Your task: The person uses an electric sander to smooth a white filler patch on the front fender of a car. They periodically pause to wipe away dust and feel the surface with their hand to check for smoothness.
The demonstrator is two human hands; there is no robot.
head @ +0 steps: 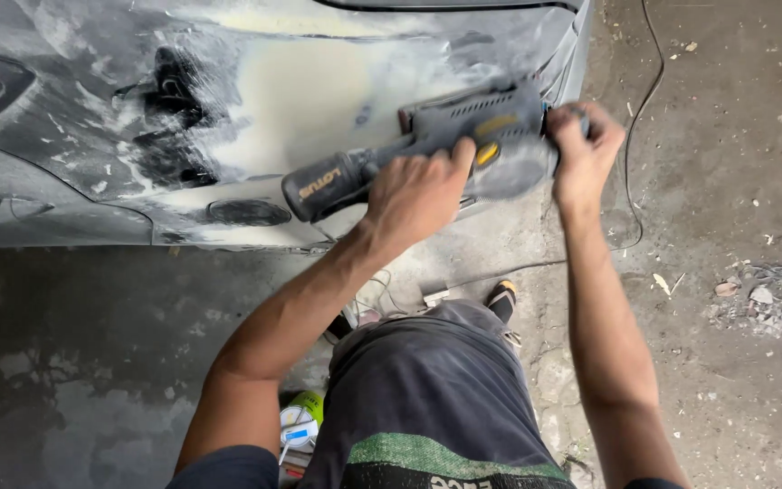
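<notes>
Concrete floor (726, 380), grey car panel (255, 100); left hand (414, 195) and right hand (581, 149) both grip grey sander (463, 136); green-capped can (302, 421) below.

Bare concrete floor (726, 136) lies open at the right of the frame. The car panel (92, 136) blocks the upper left; a black cable (631, 136) trails beside it.

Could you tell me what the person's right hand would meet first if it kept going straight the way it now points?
Probably the grey car panel: the right hand already grips the sander's front end, against that panel.
</notes>
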